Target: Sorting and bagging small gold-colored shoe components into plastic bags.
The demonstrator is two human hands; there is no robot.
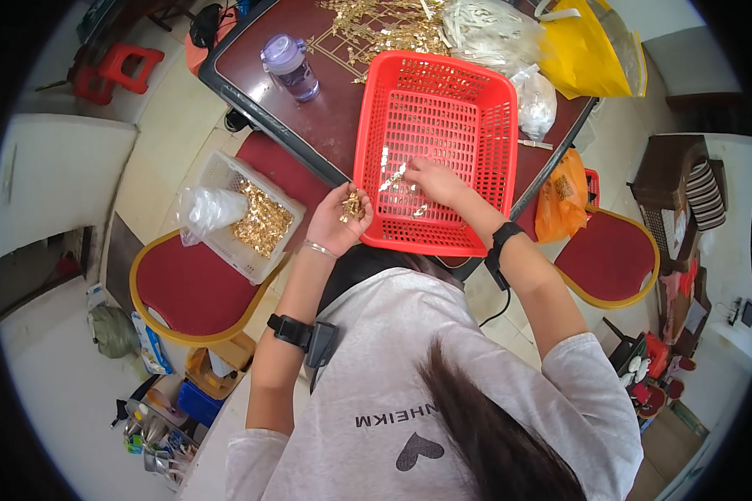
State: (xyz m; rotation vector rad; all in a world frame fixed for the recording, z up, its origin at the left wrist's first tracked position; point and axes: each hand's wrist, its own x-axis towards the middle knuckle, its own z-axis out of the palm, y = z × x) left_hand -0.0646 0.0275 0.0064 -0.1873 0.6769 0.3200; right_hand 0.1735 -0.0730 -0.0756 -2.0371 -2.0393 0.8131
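Note:
My left hand (340, 219) is at the near left corner of a red plastic basket (510, 150), palm up and fingers curled around a small heap of shiny gold-coloured pieces (352, 206). Inside the basket, my right hand (436, 181) reaches in over the near right side, its fingertips pinched on a short gold-coloured strip (395, 175). A few more gold-coloured bits (419, 210) lie on the basket's slotted floor. The basket rests at the near edge of the dark red table (330, 125).
Left of me, a white crate (217, 255) of gold-coloured pieces and a clear plastic bag stands on a red chair. A purple bottle (292, 71), gold-coloured strips (393, 29), plastic bags (489, 33) and a yellow bag (589, 50) occupy the table. Another red chair (607, 257) stands right.

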